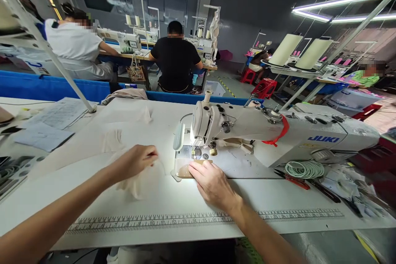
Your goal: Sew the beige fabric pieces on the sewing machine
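Unclenched, the right hand presses, at the near side of the sewing machine, a tan piece that could skew if pressure slackens; whether the left hand, farther left, grips anything I cannot tell.

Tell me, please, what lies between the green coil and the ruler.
In the head view, red snips and a black tool lie between the green coil and the ruler.

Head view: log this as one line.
left hand: curled near pale fabric, hold unclear; right hand: on brown piece; brown piece: on sewing machine bed
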Action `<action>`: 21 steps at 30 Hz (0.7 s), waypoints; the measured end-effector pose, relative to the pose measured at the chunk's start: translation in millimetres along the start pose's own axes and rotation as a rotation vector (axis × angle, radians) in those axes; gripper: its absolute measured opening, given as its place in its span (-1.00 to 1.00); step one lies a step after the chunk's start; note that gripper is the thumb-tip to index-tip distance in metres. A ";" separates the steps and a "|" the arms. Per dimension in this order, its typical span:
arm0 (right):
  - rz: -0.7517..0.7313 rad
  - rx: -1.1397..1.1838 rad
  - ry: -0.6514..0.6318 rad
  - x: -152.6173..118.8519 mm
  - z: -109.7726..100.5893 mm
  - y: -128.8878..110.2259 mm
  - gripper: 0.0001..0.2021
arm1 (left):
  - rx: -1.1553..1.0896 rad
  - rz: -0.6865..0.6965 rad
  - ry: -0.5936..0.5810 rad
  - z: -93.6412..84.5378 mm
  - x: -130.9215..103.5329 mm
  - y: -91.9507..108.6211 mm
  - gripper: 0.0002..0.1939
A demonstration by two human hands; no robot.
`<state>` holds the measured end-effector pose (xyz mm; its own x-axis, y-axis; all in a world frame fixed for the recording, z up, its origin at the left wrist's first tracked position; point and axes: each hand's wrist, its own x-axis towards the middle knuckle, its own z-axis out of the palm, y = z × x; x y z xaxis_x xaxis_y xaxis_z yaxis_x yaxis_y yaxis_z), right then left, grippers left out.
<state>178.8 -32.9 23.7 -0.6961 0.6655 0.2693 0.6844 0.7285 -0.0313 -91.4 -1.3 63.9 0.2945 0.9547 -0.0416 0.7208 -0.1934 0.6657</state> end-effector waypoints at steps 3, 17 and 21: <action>-0.006 -0.076 -0.020 3.7 2.8 -2.5 -0.72 | -0.080 0.081 -0.122 27.7 12.7 31.7 -0.77; 0.037 0.022 0.033 -3.4 7.2 0.8 -0.65 | 0.027 -0.007 -0.058 76.4 47.1 23.5 -0.88; 0.070 0.111 0.078 -6.8 8.4 3.6 -0.65 | 0.004 -0.029 -0.079 76.4 49.0 24.0 -0.91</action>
<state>184.3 -33.4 13.7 -0.6255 0.7039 0.3365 0.6995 0.6970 -0.1579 -11.8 23.6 20.9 0.3224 0.9390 -0.1196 0.7321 -0.1673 0.6604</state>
